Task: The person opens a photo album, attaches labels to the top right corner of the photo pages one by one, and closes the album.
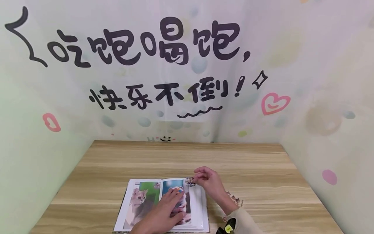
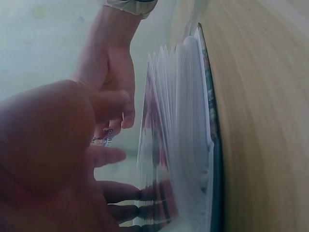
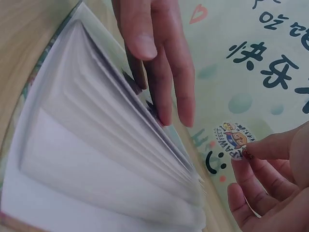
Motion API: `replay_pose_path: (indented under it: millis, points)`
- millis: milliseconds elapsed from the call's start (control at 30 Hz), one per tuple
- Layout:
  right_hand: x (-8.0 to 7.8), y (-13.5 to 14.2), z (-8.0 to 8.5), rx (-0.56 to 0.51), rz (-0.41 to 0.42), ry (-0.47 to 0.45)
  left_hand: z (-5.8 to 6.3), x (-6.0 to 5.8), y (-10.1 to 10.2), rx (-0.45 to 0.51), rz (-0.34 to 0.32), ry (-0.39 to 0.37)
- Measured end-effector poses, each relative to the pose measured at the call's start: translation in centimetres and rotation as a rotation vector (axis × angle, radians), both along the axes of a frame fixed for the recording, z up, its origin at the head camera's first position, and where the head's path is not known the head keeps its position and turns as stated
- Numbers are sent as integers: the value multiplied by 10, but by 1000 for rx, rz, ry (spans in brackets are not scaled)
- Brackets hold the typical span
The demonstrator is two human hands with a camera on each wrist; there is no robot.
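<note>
A photo album (image 1: 125, 208) lies spread on the table, a kitten photo (image 1: 140, 196) on its left page and another animal photo (image 1: 184, 218) on its right. My left hand (image 1: 166, 209) rests on the right page with straight, spread fingers, covering much of that photo. Thumb and fingertips of my right hand (image 1: 209, 184) pinch a round sticker (image 3: 231, 141) by its edge; it bears a cartoon animal and lettering. In the head view the sticker overlaps the right page's upper right corner. A small sticker (image 1: 156, 185) shows at the kitten photo's top right corner.
The wooden table (image 1: 187, 159) extends behind and around the album. Printed cloth walls (image 1: 187, 126) stand at its back and sides. Small printed cat figures (image 1: 233, 199) show beside my right wrist. A black device with a yellow label (image 1: 229, 227) sits at the right sleeve.
</note>
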State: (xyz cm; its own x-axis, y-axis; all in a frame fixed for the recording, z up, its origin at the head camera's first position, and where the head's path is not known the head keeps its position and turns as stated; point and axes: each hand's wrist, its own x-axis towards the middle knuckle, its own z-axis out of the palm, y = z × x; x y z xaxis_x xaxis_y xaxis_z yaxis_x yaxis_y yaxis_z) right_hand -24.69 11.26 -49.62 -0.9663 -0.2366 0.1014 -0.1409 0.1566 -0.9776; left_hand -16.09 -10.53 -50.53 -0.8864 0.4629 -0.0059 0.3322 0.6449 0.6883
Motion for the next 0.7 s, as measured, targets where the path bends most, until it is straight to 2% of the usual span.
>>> replay_pose_path:
  millis: [133, 300, 533, 700]
  points:
    - [-4, -7, -4, -16, -2, -35, 1, -2, -2, -5, -43, -62]
    - [-9, -18, -10, 30, 11, -58, 2, -4, -3, -10, -79, -72]
    - [-12, -26, -18, 97, 25, -48, 1, -4, -5, -26, -106, -30]
    - [-12, -28, -21, 136, 24, -19, 0, -3, -7, -82, -121, 19]
